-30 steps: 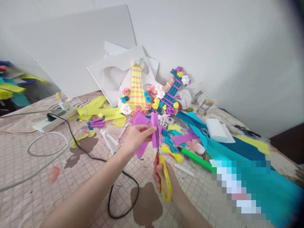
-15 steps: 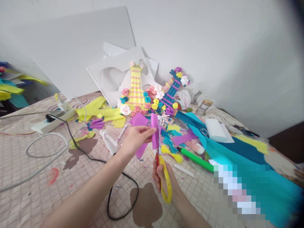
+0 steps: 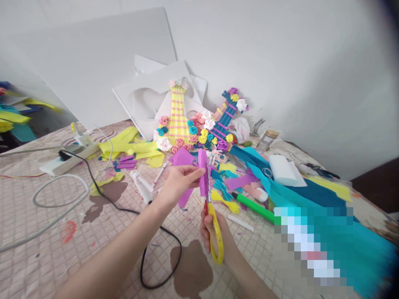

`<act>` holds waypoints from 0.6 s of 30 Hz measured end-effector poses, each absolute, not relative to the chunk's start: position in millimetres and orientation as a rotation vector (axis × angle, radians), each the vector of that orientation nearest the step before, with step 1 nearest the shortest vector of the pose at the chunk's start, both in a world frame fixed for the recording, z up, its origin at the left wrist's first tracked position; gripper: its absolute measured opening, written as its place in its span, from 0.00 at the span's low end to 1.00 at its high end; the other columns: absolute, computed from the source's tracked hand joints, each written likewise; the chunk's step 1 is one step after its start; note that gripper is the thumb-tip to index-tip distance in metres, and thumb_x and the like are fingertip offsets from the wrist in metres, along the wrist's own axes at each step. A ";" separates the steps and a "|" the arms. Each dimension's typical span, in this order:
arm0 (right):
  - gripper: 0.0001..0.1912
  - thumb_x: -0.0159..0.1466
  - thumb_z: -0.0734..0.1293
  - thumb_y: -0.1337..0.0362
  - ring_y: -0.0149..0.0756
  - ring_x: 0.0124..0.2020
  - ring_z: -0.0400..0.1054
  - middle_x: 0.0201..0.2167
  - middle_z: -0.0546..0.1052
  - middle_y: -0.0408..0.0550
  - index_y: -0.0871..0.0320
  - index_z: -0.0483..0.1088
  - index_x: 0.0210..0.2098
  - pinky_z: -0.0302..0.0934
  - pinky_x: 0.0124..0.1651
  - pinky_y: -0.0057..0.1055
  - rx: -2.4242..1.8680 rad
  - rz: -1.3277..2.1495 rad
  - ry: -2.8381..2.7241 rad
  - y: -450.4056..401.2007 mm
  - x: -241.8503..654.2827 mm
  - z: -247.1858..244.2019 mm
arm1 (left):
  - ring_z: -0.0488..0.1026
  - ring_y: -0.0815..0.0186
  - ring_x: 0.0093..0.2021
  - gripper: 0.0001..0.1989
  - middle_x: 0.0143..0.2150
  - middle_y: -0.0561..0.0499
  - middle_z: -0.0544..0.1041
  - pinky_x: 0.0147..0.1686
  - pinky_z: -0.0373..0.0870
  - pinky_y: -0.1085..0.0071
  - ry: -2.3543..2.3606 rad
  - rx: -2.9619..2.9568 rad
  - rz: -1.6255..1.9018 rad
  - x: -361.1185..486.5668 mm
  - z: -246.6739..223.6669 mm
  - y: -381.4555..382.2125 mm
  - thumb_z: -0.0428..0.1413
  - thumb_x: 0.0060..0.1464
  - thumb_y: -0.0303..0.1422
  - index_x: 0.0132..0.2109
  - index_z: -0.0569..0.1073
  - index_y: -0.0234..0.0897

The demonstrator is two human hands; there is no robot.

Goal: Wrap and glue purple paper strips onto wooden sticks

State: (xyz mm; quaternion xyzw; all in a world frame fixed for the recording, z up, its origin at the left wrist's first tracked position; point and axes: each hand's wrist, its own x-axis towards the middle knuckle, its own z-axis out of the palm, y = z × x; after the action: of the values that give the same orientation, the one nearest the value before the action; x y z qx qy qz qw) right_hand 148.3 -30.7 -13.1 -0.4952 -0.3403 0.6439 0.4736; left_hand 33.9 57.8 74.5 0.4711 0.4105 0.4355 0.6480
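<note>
Left hand (image 3: 179, 182): thumb and fingertips pinched on a purple strip (image 3: 203, 185), upright, reaching in from the left. Right hand (image 3: 229, 241): lower, fingers wrapped round scissors (image 3: 215, 220), blades pointing away along the strip's right edge. Strip: apparently one piece; cutting, I judge, unfinished. Beyond my fingertips: yellow guitar shape (image 3: 177, 112), blue guitar shape (image 3: 225, 119), both flower-trimmed.

Centre of frame: left hand (image 3: 182, 181) pinching folded purple strip (image 3: 202, 178); right hand (image 3: 215, 234) gripping scissors (image 3: 216, 241), blades along strip's right edge. Upper centre: yellow guitar shape (image 3: 177, 112) ringed with paper flowers. Lower left: black cable (image 3: 142, 261) looped on table. Right of centre: green tube (image 3: 254, 207).
</note>
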 end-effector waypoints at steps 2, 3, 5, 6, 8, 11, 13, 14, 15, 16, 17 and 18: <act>0.30 0.43 0.67 0.37 0.19 0.05 0.47 0.08 0.56 0.29 0.55 0.55 0.25 0.44 0.05 0.16 -1.210 1.569 -0.840 -30.6 148.8 -14.5 | 0.72 0.71 0.26 0.14 0.26 0.51 0.76 0.33 0.70 0.72 0.942 1.071 0.990 33.9 74.8 57.8 0.64 0.39 0.40 0.30 0.76 0.32; 0.30 0.43 0.67 0.37 0.19 0.05 0.47 0.08 0.56 0.29 0.56 0.56 0.25 0.44 0.05 0.16 -1.208 1.568 -0.844 -30.6 149.0 -14.3 | 0.72 0.71 0.26 0.14 0.26 0.51 0.76 0.33 0.70 0.72 0.947 1.071 0.990 34.0 75.2 57.6 0.64 0.39 0.40 0.30 0.76 0.32; 0.30 0.42 0.67 0.37 0.19 0.05 0.48 0.09 0.57 0.29 0.56 0.56 0.26 0.45 0.06 0.16 -1.202 1.567 -0.854 -30.8 148.9 -12.3 | 0.72 0.71 0.26 0.15 0.26 0.51 0.76 0.33 0.70 0.72 0.952 1.070 0.986 34.1 76.0 57.2 0.64 0.38 0.40 0.30 0.76 0.31; 0.31 0.42 0.67 0.36 0.19 0.05 0.48 0.09 0.57 0.29 0.56 0.57 0.26 0.45 0.06 0.16 -1.199 1.566 -0.858 -30.9 148.8 -10.7 | 0.72 0.71 0.26 0.15 0.26 0.51 0.76 0.34 0.70 0.72 0.955 1.071 0.984 34.2 76.4 56.9 0.64 0.38 0.40 0.29 0.76 0.31; 0.32 0.41 0.66 0.35 0.19 0.05 0.48 0.09 0.57 0.29 0.57 0.57 0.25 0.45 0.06 0.16 -1.193 1.565 -0.861 -31.3 148.4 -7.8 | 0.72 0.71 0.27 0.14 0.26 0.51 0.76 0.34 0.70 0.72 0.961 1.076 0.983 34.3 77.0 56.3 0.64 0.38 0.39 0.29 0.76 0.31; 0.32 0.40 0.66 0.34 0.18 0.05 0.47 0.09 0.57 0.29 0.57 0.57 0.25 0.45 0.06 0.16 -1.184 1.562 -0.863 -31.6 147.7 -5.4 | 0.72 0.70 0.27 0.13 0.26 0.51 0.76 0.35 0.70 0.71 0.968 1.092 0.987 34.3 78.1 55.0 0.64 0.39 0.38 0.29 0.76 0.31; 0.32 0.41 0.66 0.35 0.19 0.05 0.47 0.09 0.57 0.29 0.57 0.58 0.25 0.45 0.06 0.17 -1.180 1.559 -0.864 -31.6 147.5 -4.7 | 0.72 0.69 0.27 0.13 0.25 0.51 0.76 0.35 0.70 0.70 0.974 1.105 0.984 34.5 79.0 54.0 0.64 0.39 0.38 0.29 0.76 0.31; 0.32 0.41 0.66 0.35 0.19 0.05 0.47 0.08 0.57 0.29 0.57 0.58 0.26 0.45 0.06 0.17 -1.179 1.557 -0.863 -31.5 147.5 -4.5 | 0.72 0.69 0.28 0.13 0.25 0.51 0.76 0.36 0.70 0.70 0.976 1.111 0.978 34.7 79.5 53.4 0.64 0.39 0.38 0.29 0.76 0.31; 0.32 0.41 0.66 0.35 0.19 0.05 0.47 0.08 0.57 0.29 0.56 0.57 0.25 0.45 0.06 0.17 -1.178 1.554 -0.862 -31.4 147.5 -4.3 | 0.72 0.69 0.28 0.12 0.25 0.51 0.76 0.36 0.70 0.70 0.978 1.114 0.974 34.9 80.0 52.8 0.64 0.39 0.37 0.29 0.76 0.31; 0.32 0.41 0.66 0.35 0.19 0.05 0.47 0.08 0.57 0.29 0.56 0.57 0.25 0.44 0.06 0.17 -1.175 1.553 -0.860 -31.3 147.5 -4.0 | 0.72 0.69 0.28 0.12 0.25 0.51 0.76 0.36 0.70 0.70 0.978 1.114 0.970 35.2 80.4 52.2 0.64 0.39 0.37 0.29 0.76 0.31; 0.32 0.41 0.66 0.35 0.19 0.05 0.46 0.08 0.56 0.29 0.56 0.56 0.24 0.44 0.05 0.17 -1.173 1.551 -0.857 -31.2 147.6 -3.9 | 0.72 0.69 0.28 0.12 0.25 0.51 0.76 0.35 0.70 0.70 0.977 1.113 0.968 35.5 80.7 51.7 0.64 0.39 0.37 0.29 0.76 0.32; 0.31 0.41 0.67 0.35 0.19 0.05 0.46 0.08 0.56 0.29 0.56 0.56 0.24 0.44 0.05 0.17 -1.169 1.550 -0.855 -31.1 147.6 -3.8 | 0.72 0.69 0.27 0.12 0.25 0.51 0.76 0.35 0.70 0.70 0.977 1.109 0.968 35.9 80.9 51.2 0.64 0.39 0.37 0.30 0.77 0.32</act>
State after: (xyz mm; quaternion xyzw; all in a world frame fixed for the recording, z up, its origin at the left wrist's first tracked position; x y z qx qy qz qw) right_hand 147.6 -31.1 -3.8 -0.4809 -0.3519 0.6375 0.4884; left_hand 35.9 51.2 80.9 0.4853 0.4272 0.4234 0.6346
